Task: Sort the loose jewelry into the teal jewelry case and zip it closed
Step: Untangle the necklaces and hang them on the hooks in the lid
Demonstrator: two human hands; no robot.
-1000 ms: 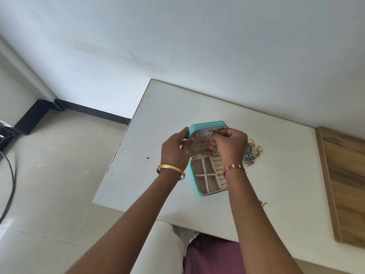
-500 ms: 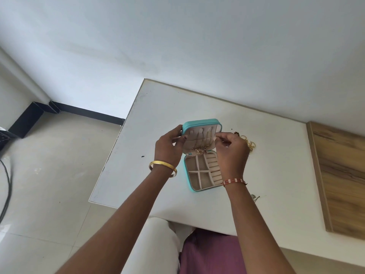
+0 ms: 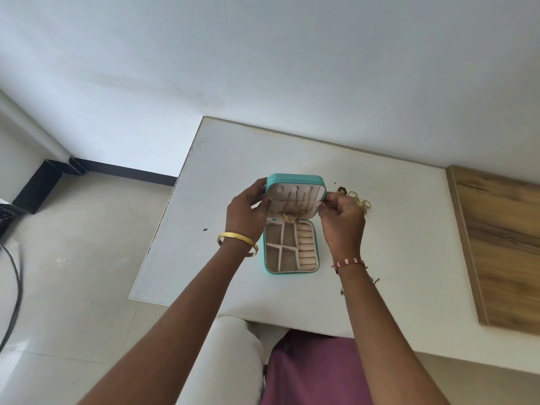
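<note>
A teal jewelry case (image 3: 292, 247) lies open on a white table (image 3: 394, 258), its lid (image 3: 295, 194) standing upright at the far side. Gold necklaces (image 3: 290, 213) already hang inside the lid, their pendants pooled at its foot. The base trays look bare: the divided compartments and the ring rolls show only beige lining. A small heap of gold rings (image 3: 361, 200) and a dark floral piece (image 3: 341, 189) lie loose on the table just right of the lid. So the sorting seems barely begun, and zipping comes last.

The person's left hand (image 3: 247, 214) holds the lid's left edge, fingers curved round it and thumb at the lining. The right hand (image 3: 342, 219) pinches the lid's right edge between thumb and fingertips. Neither grip holds any loose jewelry.
</note>
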